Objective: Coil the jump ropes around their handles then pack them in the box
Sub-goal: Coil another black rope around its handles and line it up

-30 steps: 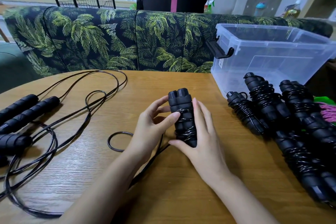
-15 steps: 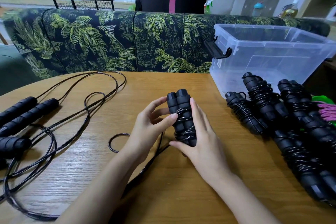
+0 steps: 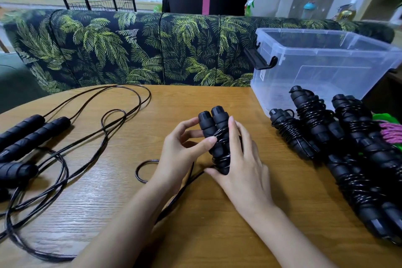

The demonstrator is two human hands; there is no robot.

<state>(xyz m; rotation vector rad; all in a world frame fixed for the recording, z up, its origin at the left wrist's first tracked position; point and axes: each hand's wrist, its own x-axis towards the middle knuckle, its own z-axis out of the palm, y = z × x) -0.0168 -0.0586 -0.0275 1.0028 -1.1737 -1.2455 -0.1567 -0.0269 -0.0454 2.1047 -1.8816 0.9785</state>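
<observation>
The wooden worktop [image 3: 217,235] carries everything. Right of both grips stand the clear plastic box [image 3: 326,72] and coiled bundles [image 3: 348,148]. The left grip [image 3: 180,154] pinches the paired foam handles [image 3: 214,128], and the right grip [image 3: 241,165] cups their lower end. The foam looks light and grippy; the thin cord [image 3: 143,169] seems springy, so pin the wraps.

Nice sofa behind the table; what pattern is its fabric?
Sofa: green palm leaves on black, head view.

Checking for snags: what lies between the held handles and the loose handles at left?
Head view: slack black cord loops on the table between held handles and loose handles.
</observation>
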